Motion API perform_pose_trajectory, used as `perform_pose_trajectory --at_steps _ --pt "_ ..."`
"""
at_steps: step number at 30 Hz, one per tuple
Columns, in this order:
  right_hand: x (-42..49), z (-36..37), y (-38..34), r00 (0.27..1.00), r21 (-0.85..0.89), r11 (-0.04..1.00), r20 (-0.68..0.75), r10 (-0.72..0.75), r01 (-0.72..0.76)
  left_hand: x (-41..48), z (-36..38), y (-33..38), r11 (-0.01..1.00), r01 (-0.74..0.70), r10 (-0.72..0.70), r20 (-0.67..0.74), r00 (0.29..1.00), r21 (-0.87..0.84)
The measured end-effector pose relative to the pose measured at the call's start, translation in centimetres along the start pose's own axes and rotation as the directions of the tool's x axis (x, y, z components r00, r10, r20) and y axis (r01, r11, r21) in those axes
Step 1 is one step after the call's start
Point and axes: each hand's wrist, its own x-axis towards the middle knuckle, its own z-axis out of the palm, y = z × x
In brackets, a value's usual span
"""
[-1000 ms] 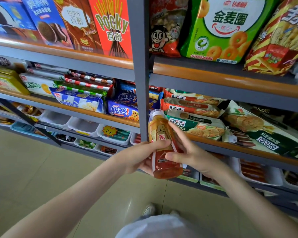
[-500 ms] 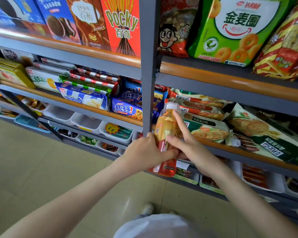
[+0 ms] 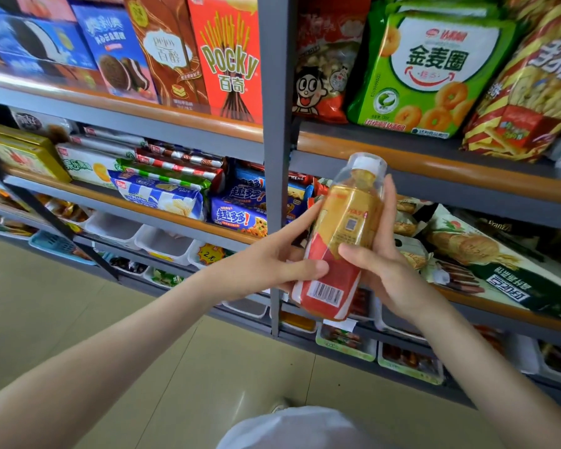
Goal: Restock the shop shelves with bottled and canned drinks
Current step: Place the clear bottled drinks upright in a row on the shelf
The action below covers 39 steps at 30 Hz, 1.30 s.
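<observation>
A bottle of amber drink (image 3: 344, 234) with a white cap and a gold and red label is held tilted in front of the shelf rack. My left hand (image 3: 272, 257) grips its lower part, thumb across the red label above the barcode. My right hand (image 3: 379, 260) holds the other side, thumb on the gold label and fingers up along the bottle's back. The bottle's barcode side faces the camera. It hangs in front of the grey upright post (image 3: 277, 150), level with the middle shelf (image 3: 162, 213).
The shelves hold snack boxes and bags: a red Pocky box (image 3: 227, 63) and a green ring-biscuit bag (image 3: 434, 66) on top, biscuit packs (image 3: 240, 212) in the middle, white trays (image 3: 162, 241) of small sweets below. Tiled floor (image 3: 78, 319) lies at the lower left.
The bottle has risen and turned, so its barcode and gold back label now face me. My left hand has shifted from wrapping the middle to gripping the lower part.
</observation>
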Motion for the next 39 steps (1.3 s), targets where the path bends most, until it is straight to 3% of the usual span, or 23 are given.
perform_pose_trajectory --at_steps 4,9,12,14,16,17,19,21,23,26,27,28,31,33,36,39 --pt "-0.5 -0.7 -1.7 0.993 -0.162 0.980 0.041 -0.109 0.114 0.3 0.4 1.2 0.976 -0.146 0.150 -0.012 0.989 0.163" --pt "-0.7 -1.6 -7.8 0.927 -0.307 0.876 0.180 -0.330 0.372 1.0 0.5 6.3 0.930 -0.305 0.297 0.072 0.952 0.207" --pt "-0.2 -1.3 -12.8 0.848 -0.403 0.750 0.172 -0.501 0.525 1.7 0.3 11.3 0.869 -0.422 0.394 0.157 0.906 0.259" --pt "0.1 -1.0 -16.5 0.763 -0.489 0.626 0.139 -0.631 0.607 2.0 0.2 15.0 0.769 -0.513 0.487 0.171 0.856 0.381" --pt "0.3 -1.0 -20.0 0.654 -0.566 0.499 0.097 -0.751 0.657 2.3 0.2 18.5 0.584 -0.596 0.641 0.137 0.755 0.551" --pt "0.5 -1.4 -21.7 0.586 -0.603 0.438 0.061 -0.808 0.667 2.4 0.2 20.2 0.462 -0.616 0.737 0.110 0.667 0.638" --pt "1.3 -2.7 -25.0 0.446 -0.699 0.320 -0.002 -0.895 0.639 2.7 -0.1 23.4 0.191 -0.558 0.906 0.075 0.418 0.807" --pt "2.2 -4.2 -28.4 0.365 -0.780 0.257 -0.040 -0.930 0.571 3.4 -0.7 26.2 -0.048 -0.378 0.979 0.119 0.168 0.925" --pt "3.3 -5.4 -31.2 0.286 -0.862 0.157 -0.014 -0.958 0.482 4.4 -1.2 28.5 -0.140 -0.225 0.987 0.155 0.052 0.964" --pt "5.1 -5.6 -33.7 0.108 -0.913 -0.159 0.213 -0.971 0.376 6.2 -1.6 30.8 -0.065 -0.104 0.997 0.070 0.045 0.992" --pt "5.6 -5.4 -34.3 0.109 -0.895 -0.236 0.296 -0.949 0.377 6.9 -1.7 31.3 -0.031 -0.059 0.998 0.035 0.060 0.998" --pt "6.0 -5.0 -34.7 0.160 -0.886 -0.245 0.328 -0.931 0.393 7.5 -1.8 31.7 -0.005 -0.018 0.997 0.006 0.080 1.000" --pt "6.8 -4.9 -35.7 0.390 -0.906 -0.084 0.261 -0.883 0.416 8.3 -2.1 33.0 0.077 0.028 0.985 -0.081 0.153 0.997" --pt "7.3 -4.8 -36.6 0.491 -0.911 0.012 0.210 -0.846 0.411 8.6 -2.3 33.6 0.122 0.052 0.968 -0.131 0.213 0.991" --pt "8.6 -4.6 -38.5 0.558 -0.911 0.072 0.185 -0.809 0.406 9.1 -2.5 34.5 0.112 0.125 0.952 -0.143 0.271 0.986" --pt "10.3 -4.5 -39.5 0.624 -0.930 0.053 0.202 -0.754 0.365 9.3 -2.8 34.8 0.106 0.172 0.943 -0.154 0.296 0.979"
